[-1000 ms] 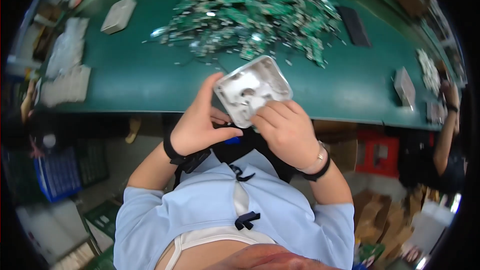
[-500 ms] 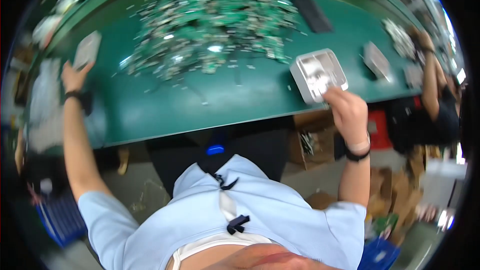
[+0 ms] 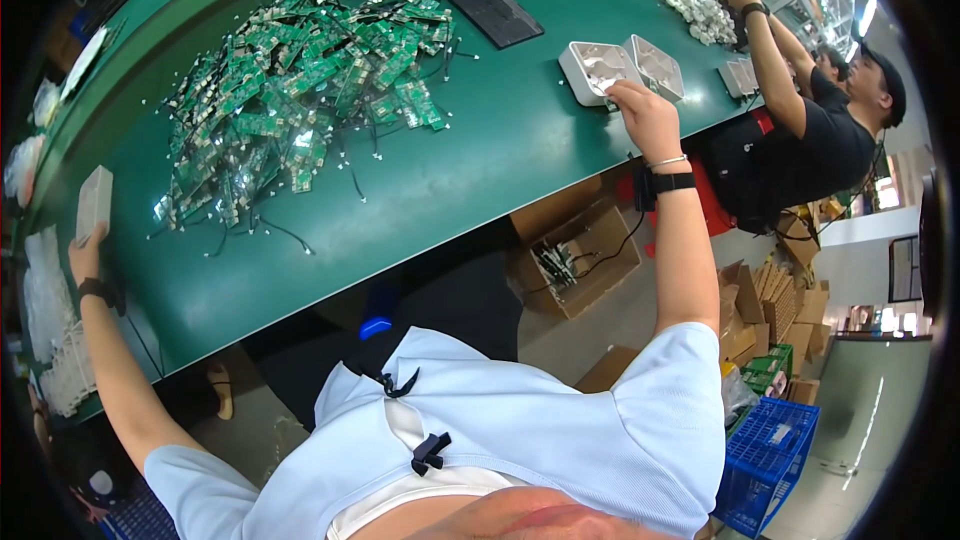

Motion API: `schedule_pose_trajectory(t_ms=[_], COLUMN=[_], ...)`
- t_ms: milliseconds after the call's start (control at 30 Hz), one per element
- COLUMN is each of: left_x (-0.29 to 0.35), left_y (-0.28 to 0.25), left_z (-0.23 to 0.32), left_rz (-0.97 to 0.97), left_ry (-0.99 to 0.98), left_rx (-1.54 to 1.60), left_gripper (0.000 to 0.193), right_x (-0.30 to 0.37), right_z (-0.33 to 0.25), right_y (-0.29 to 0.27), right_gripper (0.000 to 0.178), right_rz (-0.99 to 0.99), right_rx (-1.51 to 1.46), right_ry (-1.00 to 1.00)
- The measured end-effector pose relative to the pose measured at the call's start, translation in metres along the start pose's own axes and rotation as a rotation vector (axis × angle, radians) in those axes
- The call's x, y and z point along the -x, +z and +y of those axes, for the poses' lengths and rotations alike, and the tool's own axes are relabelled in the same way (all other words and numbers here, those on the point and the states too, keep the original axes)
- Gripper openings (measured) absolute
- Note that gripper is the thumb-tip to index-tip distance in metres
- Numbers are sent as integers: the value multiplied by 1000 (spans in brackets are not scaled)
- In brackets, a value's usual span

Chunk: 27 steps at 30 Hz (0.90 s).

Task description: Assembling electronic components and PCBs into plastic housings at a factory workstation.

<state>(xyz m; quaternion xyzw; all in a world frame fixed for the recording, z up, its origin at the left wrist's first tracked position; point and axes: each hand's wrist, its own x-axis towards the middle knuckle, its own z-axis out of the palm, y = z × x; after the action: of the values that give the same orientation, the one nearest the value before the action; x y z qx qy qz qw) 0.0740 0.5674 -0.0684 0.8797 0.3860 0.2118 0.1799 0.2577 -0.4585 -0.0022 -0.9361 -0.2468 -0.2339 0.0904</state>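
Observation:
At the far left, my left hand (image 3: 86,252) is closed on the near end of a white plastic housing (image 3: 95,202), a shallow oblong shell. My right hand (image 3: 648,120) reaches over the right part of the table, its fingers pinched on the near corner of an open white box-shaped housing (image 3: 574,75). Moulded shapes show inside that housing. Right beside it, seemingly touching, stands a second open white housing (image 3: 668,64). Between my hands lies a wide heap of small green circuit boards (image 3: 270,120) with black leads and white plugs.
A dark flat pad (image 3: 495,15) lies behind the housings. Farther right are a pile of small white parts (image 3: 695,12) and another white housing (image 3: 738,78), near a co-worker (image 3: 830,120). Stacked white shells (image 3: 68,370) sit at left. Below the green table (image 3: 400,210) stands a cardboard box (image 3: 600,265).
My view has swung rightward. My right hand has shifted the housing right, up beside the second one. My left hand has stayed on its white housing.

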Motion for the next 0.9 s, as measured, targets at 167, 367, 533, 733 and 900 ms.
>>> schedule_pose_trajectory(t_ms=[167, 367, 533, 733, 900], left_x=[76, 249, 363, 416, 428], left_y=[-49, -76, -72, -62, -47], left_z=[28, 141, 226, 277, 299], left_rz=[-116, -321, -488, -637, -641], left_ry=[17, 269, 272, 264, 370], left_rx=[250, 663, 730, 743, 611], left_gripper=[98, 88, 102, 107, 106], right_x=[-8, 13, 5, -92, -210], right_z=[28, 96, 100, -22, -83], right_y=[10, -9, -6, 15, 72], right_gripper=[13, 15, 18, 21, 24], right_rz=[11, -25, 11, -114, -341], right_rx=[40, 147, 426, -35, -113], right_ry=[4, 80, 256, 45, -91])
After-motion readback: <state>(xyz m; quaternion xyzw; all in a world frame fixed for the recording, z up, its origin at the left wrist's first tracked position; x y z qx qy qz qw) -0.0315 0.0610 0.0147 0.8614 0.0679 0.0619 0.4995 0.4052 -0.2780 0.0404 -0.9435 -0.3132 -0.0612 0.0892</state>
